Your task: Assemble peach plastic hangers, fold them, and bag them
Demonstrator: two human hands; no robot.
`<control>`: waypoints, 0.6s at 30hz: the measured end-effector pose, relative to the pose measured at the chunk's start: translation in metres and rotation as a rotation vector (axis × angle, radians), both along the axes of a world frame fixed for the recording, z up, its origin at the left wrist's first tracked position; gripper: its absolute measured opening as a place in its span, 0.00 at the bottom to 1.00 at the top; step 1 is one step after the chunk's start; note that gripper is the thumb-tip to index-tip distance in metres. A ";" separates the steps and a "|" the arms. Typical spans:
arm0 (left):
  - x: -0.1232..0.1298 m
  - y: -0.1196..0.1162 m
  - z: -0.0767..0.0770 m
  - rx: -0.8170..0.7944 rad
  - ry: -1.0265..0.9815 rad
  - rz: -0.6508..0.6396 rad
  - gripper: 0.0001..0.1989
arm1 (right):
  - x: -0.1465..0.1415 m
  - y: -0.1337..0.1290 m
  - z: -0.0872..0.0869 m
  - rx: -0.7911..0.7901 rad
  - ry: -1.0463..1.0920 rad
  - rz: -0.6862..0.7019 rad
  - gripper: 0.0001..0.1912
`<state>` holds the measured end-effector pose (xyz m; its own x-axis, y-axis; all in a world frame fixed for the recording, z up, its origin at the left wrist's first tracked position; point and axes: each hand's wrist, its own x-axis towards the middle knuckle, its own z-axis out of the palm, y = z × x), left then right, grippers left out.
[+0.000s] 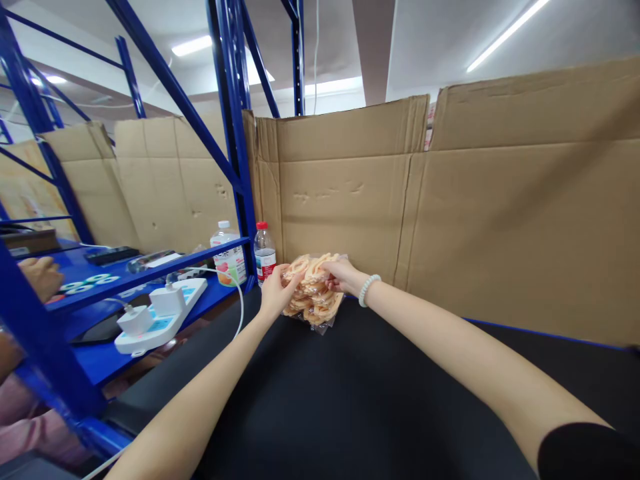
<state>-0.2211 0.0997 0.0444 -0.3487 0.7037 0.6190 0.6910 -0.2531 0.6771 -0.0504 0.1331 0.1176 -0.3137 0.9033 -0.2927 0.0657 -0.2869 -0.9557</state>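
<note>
At the far side of the black tabletop point(320, 400) is a pile of clear plastic packets with peach-coloured, ridged loops in them point(315, 303). I cannot make out exactly what the loops are. My left hand point(277, 293) grips the pile's left edge, thumb on top. On the right side, my right hand point(344, 277) pinches the upper packets between thumb and fingers. Part of its fingers is hidden. A beaded bracelet point(369, 291) circles my right wrist.
Cardboard panels point(345, 193) stand behind the table. Left of the pile are a red-capped bottle point(265, 253) and a larger white-capped bottle point(229, 253). Beyond the blue rack frame point(240, 160), a power strip point(163, 317) with plugs lies near another person's hand point(43, 277).
</note>
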 end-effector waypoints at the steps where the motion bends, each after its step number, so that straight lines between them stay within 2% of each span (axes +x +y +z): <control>1: 0.002 -0.001 0.001 0.014 -0.002 -0.002 0.22 | -0.001 -0.001 0.001 0.013 -0.004 -0.005 0.17; 7: 0.015 -0.008 0.008 0.138 -0.063 -0.004 0.22 | 0.001 -0.013 0.004 0.157 0.004 -0.060 0.16; 11: 0.029 -0.016 0.020 0.232 -0.140 -0.040 0.23 | 0.012 -0.027 0.003 0.291 0.061 -0.112 0.09; 15: 0.059 -0.029 0.025 0.279 -0.247 -0.136 0.31 | 0.043 -0.048 -0.004 0.384 0.165 -0.139 0.07; 18: 0.093 -0.045 0.016 0.240 -0.519 -0.303 0.35 | 0.079 -0.070 -0.018 0.392 0.207 -0.152 0.09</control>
<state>-0.1281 0.0545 0.0603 -0.4526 0.6810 0.5756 0.1628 -0.5716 0.8042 0.0288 0.0631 0.0997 -0.1852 0.9734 0.1346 -0.1530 0.1068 -0.9824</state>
